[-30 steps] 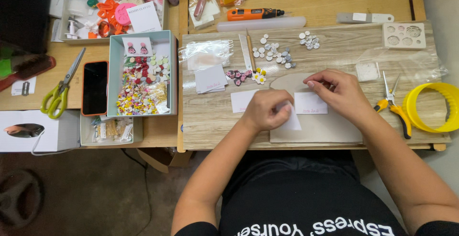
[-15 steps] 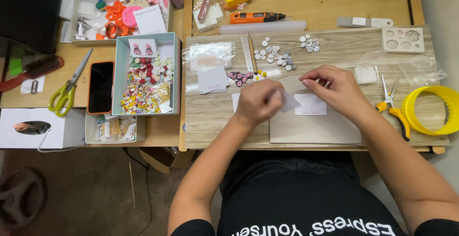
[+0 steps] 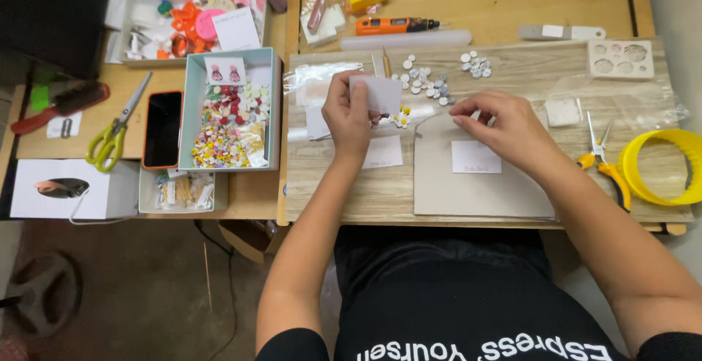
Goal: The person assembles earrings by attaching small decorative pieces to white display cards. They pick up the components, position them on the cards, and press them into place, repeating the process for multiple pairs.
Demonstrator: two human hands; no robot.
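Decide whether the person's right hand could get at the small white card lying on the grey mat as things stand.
Probably yes. The right hand rests on the grey mat just above the small white card, its fingers look free, and nothing lies on the card.

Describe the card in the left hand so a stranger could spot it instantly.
Start at the wood-grain board on the desk. Near its top left, the left hand lifts a small white card. Unlike the other white cards lying flat, it is held up off the board.
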